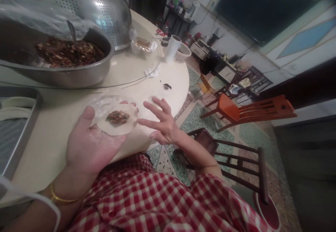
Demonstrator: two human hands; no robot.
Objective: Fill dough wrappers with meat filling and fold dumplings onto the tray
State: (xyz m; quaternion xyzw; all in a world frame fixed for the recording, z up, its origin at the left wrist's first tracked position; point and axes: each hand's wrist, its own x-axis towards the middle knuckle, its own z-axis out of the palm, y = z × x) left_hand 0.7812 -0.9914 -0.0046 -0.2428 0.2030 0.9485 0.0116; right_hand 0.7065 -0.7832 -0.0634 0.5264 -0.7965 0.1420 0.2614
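Observation:
On the fingers of my upturned left hand (89, 144) rests a round dumpling wrapper (122, 129), pale and floury. A small mound of chopped meat filling (118, 117) sits in its middle. My right hand (164, 121) is just to the right with fingers spread, holding nothing; its index fingertip comes close to the wrapper's edge, and I cannot tell whether they touch. Beyond my left hand is a large steel bowl (86, 72) of dark filling (70, 55), with a spoon (71, 31) standing in it. At the left edge, a metal tray (34, 100) holds folded dumplings (17, 107).
A steel colander (112, 18) stands behind the bowl. Farther along the round table (168, 72) are a plastic-wrapped packet (143, 44), a paper roll (173, 46) and a white basket (185, 52). A dark chair (236, 158) and an orange chair (231, 109) stand to the right.

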